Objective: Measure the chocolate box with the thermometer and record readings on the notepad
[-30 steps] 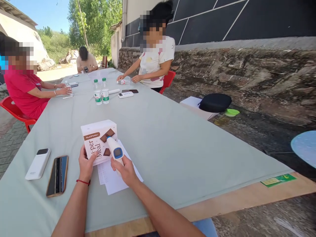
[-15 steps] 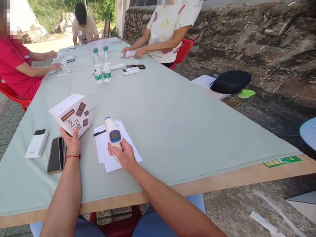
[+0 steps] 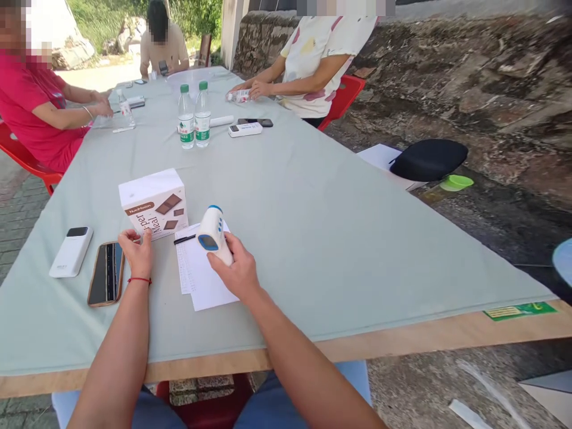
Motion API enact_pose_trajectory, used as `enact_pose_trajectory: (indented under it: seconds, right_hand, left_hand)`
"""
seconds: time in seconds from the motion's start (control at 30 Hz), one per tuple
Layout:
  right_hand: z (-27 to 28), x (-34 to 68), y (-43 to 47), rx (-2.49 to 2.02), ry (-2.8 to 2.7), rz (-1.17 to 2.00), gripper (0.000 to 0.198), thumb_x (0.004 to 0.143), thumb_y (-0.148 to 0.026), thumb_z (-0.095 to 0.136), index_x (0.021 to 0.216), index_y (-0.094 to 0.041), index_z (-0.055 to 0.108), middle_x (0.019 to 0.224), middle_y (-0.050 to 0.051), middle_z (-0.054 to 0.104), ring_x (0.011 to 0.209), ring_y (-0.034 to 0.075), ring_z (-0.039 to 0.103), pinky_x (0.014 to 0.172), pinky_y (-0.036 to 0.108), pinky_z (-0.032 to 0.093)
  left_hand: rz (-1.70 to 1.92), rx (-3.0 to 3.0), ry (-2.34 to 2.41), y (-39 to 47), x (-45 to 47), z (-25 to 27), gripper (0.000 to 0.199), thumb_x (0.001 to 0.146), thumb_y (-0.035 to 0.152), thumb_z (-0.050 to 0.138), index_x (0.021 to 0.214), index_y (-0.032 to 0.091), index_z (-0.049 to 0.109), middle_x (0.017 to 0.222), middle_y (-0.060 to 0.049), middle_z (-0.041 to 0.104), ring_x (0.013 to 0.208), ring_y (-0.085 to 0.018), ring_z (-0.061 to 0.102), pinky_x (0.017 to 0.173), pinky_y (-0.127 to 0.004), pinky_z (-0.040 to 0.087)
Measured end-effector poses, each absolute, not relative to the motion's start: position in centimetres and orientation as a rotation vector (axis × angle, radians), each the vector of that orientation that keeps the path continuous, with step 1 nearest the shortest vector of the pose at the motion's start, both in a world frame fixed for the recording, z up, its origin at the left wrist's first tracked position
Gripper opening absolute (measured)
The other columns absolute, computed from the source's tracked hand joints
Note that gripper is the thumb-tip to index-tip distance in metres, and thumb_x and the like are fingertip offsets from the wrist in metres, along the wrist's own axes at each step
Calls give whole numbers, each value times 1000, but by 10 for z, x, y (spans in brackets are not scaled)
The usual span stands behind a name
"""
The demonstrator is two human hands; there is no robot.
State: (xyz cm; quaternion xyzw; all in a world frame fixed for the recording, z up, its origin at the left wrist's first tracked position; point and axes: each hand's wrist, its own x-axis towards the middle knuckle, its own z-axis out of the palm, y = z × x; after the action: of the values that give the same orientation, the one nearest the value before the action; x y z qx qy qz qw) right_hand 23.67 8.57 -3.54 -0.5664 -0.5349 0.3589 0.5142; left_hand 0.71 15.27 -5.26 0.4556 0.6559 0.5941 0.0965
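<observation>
A white box with brown chocolate pictures (image 3: 154, 199) stands upright on the table. My left hand (image 3: 137, 256) is at its near lower edge, thumb and fingers apart, the thumb tip against or just in front of the box; I cannot tell if it touches. My right hand (image 3: 239, 265) grips a white and blue infrared thermometer (image 3: 212, 232) by its handle, the small screen facing me and the nose tilted away. Beneath the thermometer lie white paper sheets (image 3: 210, 292) and a black pen (image 3: 185, 239), partly covered.
A phone (image 3: 106, 274) and a white power bank (image 3: 71, 252) lie left of my left hand. Two water bottles (image 3: 194, 122) stand farther back, near another white device (image 3: 245, 129). Several people sit around the cloth-covered table (image 3: 335, 238); one handles a bottle (image 3: 238, 96).
The box has gone from tilted in my left hand to upright on the table, and the left fingers have loosened. My right hand has turned the thermometer, showing its side buttons.
</observation>
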Motion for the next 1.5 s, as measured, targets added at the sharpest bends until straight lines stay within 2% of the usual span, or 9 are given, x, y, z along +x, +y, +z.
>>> enact_pose_trajectory:
  seconds: [0.13,0.27,0.43,0.5,0.63,0.77,0.9,1.13,1.5]
  right_hand:
    - [-56,263,111,-1854,-1381,549,48,78,-39,57,122,-20,56,100,10,65,89,28,60,75,38,43]
    - [-79,286,124,-2108,-1552,358,43,80,-37,61,117,-15,60,101,16,62,97,32,58,79,41,41]
    - [-89,271,134,-1868,-1670,17,43,90,-32,48,128,-15,55,129,20,54,117,35,44,90,46,36]
    - [-89,248,139,-1684,-1852,-11,41,93,-21,40,131,-19,54,136,16,53,123,32,41,97,45,32]
    - [-82,207,153,-1640,-2095,68,39,90,-8,39,117,-21,64,118,12,64,110,27,50,97,41,32]
    - [-70,206,153,-1680,-2098,178,26,91,-10,41,91,-18,66,100,12,65,100,25,54,90,39,37]
    - [-64,221,120,-1503,-1748,501,10,89,-22,49,93,-18,58,94,8,64,86,22,58,79,36,42]
    - [-78,204,59,-1066,-1062,1160,29,79,-49,55,81,-20,53,55,-4,56,53,14,56,59,29,47]
    - [-96,204,47,-1257,-1162,1009,19,64,-39,57,68,-21,56,57,-4,55,54,13,48,53,27,40]
  left_hand:
    - [1761,1347,1958,145,19,-50,22,76,24,67,79,20,45,74,5,44,65,-11,44,71,-29,41]
    - [1592,1472,1957,127,26,-41,18,71,19,66,74,21,49,80,1,46,71,-15,48,71,-31,43]
    - [1292,1835,1835,62,30,-42,13,77,29,63,87,23,58,92,-5,58,91,-23,56,81,-38,47]
    - [1043,2032,1732,33,39,-53,31,78,38,67,104,23,61,110,-10,61,104,-27,58,91,-45,46]
    - [764,2417,1706,11,43,-85,67,75,47,70,135,25,50,143,-17,47,130,-37,46,106,-59,35]
    - [799,2511,1712,24,38,-93,51,86,40,60,134,22,51,138,-18,51,126,-33,51,104,-54,41]
    - [856,2392,1671,22,46,-79,54,83,39,66,131,21,52,134,-16,54,124,-32,52,104,-53,42]
    - [1049,2082,1628,16,54,-79,52,80,39,68,126,22,53,126,-13,56,118,-29,56,102,-46,45]
    - [895,2189,1690,17,59,-86,34,73,24,75,106,21,65,131,-14,51,121,-33,51,104,-52,40]
